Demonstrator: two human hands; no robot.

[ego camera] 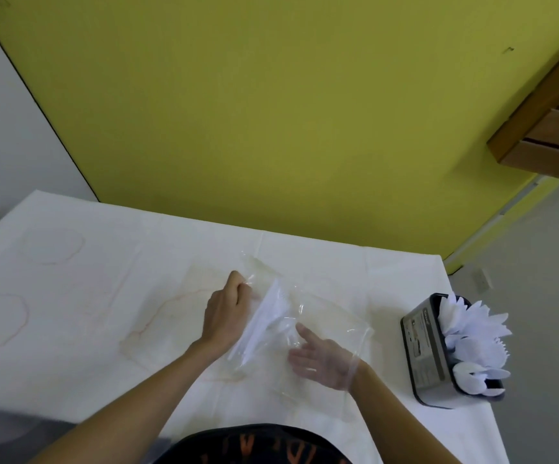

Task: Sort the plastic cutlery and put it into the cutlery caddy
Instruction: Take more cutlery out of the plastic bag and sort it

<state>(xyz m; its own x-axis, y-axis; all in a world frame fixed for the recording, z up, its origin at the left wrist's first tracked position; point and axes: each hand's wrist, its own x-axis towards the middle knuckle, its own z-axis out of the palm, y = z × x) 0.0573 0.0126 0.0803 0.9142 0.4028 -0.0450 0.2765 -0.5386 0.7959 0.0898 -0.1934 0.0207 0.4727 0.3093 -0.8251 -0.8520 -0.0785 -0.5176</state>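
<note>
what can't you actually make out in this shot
Head view, cutlery in the clear bag: creased plastic and blur hide type and count.
Head view, left hand: fingertips hidden behind its own knuckles at the bag's edge.
Head view, right hand: veiled by plastic, what it touches unclear.
Head view, caddy: label print too small to read; dividers hidden by its wall and contents.

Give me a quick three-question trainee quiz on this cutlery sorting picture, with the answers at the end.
1. True or false: the cutlery caddy stands at the table's left side.
2. The left hand pinches: A) the clear bag's edge, B) a spoon, C) the caddy.
3. Fill in: the right hand is inside the ____, beside the white cutlery.

Key: 1 false, it is at the right; 2 A; 3 bag.
</note>
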